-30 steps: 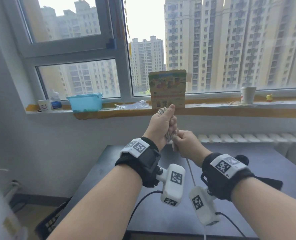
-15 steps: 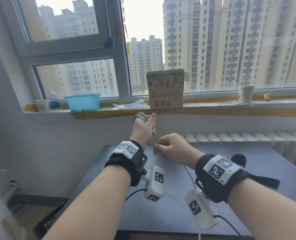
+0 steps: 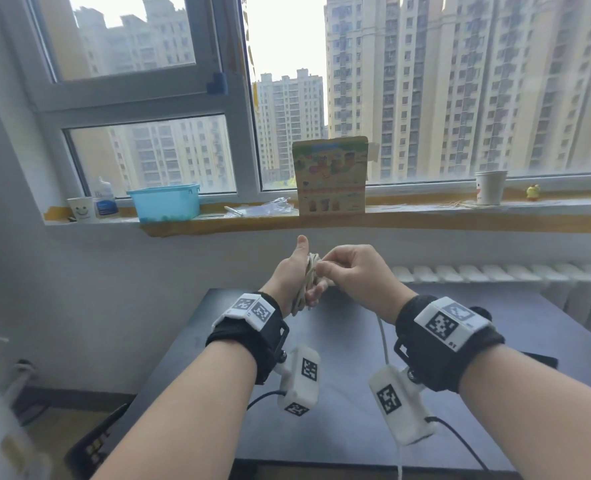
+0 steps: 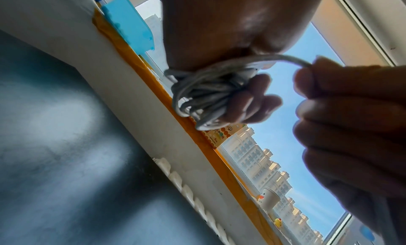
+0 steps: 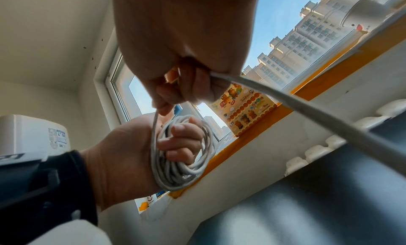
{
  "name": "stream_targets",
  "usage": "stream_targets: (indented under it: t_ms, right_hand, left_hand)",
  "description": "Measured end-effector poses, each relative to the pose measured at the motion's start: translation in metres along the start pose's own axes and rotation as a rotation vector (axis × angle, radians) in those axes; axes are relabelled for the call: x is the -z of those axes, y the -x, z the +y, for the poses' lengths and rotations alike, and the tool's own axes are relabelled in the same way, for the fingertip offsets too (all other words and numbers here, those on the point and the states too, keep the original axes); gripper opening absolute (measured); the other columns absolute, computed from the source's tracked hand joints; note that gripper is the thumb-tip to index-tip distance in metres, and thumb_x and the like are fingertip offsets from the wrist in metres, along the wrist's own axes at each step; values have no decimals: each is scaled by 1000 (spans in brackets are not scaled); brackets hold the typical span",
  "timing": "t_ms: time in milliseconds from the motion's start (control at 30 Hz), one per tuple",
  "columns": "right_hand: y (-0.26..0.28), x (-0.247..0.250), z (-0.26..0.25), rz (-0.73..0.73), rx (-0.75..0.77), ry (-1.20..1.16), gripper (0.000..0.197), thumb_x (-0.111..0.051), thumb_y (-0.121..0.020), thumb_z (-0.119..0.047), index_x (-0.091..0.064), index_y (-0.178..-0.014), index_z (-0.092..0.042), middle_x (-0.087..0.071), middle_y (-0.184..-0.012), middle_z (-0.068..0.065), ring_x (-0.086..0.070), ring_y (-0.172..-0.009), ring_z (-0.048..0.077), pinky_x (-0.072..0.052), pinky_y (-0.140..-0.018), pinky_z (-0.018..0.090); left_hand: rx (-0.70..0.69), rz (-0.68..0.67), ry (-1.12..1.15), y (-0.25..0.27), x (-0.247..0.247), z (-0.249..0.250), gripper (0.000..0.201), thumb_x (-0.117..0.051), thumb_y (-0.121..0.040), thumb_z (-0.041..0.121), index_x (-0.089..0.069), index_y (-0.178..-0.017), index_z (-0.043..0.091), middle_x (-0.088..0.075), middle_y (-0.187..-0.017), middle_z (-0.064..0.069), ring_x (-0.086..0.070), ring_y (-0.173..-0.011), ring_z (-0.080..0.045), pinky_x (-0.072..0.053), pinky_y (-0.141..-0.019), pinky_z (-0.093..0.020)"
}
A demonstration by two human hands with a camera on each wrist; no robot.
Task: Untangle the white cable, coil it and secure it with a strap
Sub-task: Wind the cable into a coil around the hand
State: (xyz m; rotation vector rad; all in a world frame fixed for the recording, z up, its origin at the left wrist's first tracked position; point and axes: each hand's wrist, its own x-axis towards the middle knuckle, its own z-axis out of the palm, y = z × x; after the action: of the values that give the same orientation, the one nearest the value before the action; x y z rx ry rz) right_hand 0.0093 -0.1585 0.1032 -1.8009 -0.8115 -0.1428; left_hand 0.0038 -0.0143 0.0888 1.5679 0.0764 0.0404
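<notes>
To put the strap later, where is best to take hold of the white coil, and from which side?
Likely the free arc of the coil beyond the left hand, coming from the window side. The loops lie bunched round that hand's fingers, so the palm side is blocked; the right hand pinches only the loose strand.

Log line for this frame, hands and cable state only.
phase: coiling | left hand: holds white cable coil wound round its fingers | right hand: pinches the free run, feeding it | strap: not seen

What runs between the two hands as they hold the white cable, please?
A short, bare stretch of white cable bridges right hand and the coil on left hand, clearest from the left wrist.
</notes>
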Motion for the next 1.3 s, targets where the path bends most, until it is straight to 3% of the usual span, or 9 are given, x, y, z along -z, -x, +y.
stream_targets:
  t_ms: [167, 300, 467, 567, 667, 833, 967, 1133, 1300]
  right_hand:
    - [-3, 4, 8, 89, 48, 21, 12, -75, -80, -18, -70, -75, -8, -66, -65, -3, -54, -55, -2, -45, -58, 10]
    - [-5, 11, 14, 155, 48, -2, 12, -76, -79, -20, -68, -71, -15, -66, -66, 5, -56, -60, 9, -51, -61, 25]
    - [-5, 15, 21, 175, 58, -1, 12, -74, -81, -21, -69, -72, -16, -68, -68, 8, -56, -61, 10, -49, -61, 22]
    - [-7, 18, 28, 209, 42, -24, 13, -74, -81, -20, -69, -69, -23, -67, -64, -3, -59, -60, 7, -48, -61, 20]
    - [-7, 21, 33, 222, 8, -71, 12, -70, -84, -15, -70, -73, -20, -66, -61, -5, -57, -53, 2, -45, -57, 15]
    - [0, 20, 41, 164, -99, -119, 22, -57, -93, -9, -70, -75, -14, -56, -44, -8, -47, -39, 5, -38, -39, 15]
    - [3, 16, 43, 157, -143, -132, 35, -48, -95, -5, -65, -65, -12, -53, -49, 4, -47, -38, 8, -37, -36, 18]
    - [6, 14, 41, 34, -197, -51, 32, -43, -95, -2, -64, -71, -2, -59, -58, 10, -47, -40, 13, -38, -36, 19]
    - [9, 6, 39, -29, -207, -23, 35, -48, -96, -9, -62, -65, -13, -61, -64, 13, -42, -36, 7, -33, -36, 16]
  left_hand:
    - [32, -257, 59, 6, -8, 1, 79, -3, -93, 66, -40, -62, 4, -38, -32, -7, -25, -24, -16, -25, -36, -14]
    - [101, -337, 30, 11, -9, 3, 82, -4, -88, 73, -42, -63, 4, -32, -30, -3, -21, -24, -13, -17, -39, -15]
    - [84, -441, -19, 15, -10, 0, 78, -14, -86, 75, -39, -62, 6, -26, -31, 0, -18, -24, -12, -21, -36, -12]
    - [89, -470, 33, 17, -10, 2, 72, -18, -89, 71, -44, -64, 9, -27, -31, 3, -19, -23, -9, -19, -36, -11]
    - [66, -491, 87, 20, -11, 6, 61, -23, -95, 60, -47, -65, 13, -28, -31, 5, -19, -23, -8, -13, -37, -14]
    - [-20, -394, 161, 28, -23, 23, 48, -28, -100, 46, -42, -68, 13, -29, -36, 7, -21, -26, -5, -20, -33, -14]
    - [-70, -338, 191, 30, -31, 26, 43, -32, -101, 41, -42, -69, 13, -30, -38, 6, -23, -27, -5, -24, -34, -15]
    - [-148, -250, 256, 27, -34, 24, 38, -39, -100, 38, -43, -72, 13, -34, -42, 5, -26, -30, -6, -26, -35, -15]
    - [-252, -65, 319, 20, -39, 28, 37, -50, -97, 30, -43, -65, 14, -38, -44, 2, -28, -30, -8, -31, -37, -17]
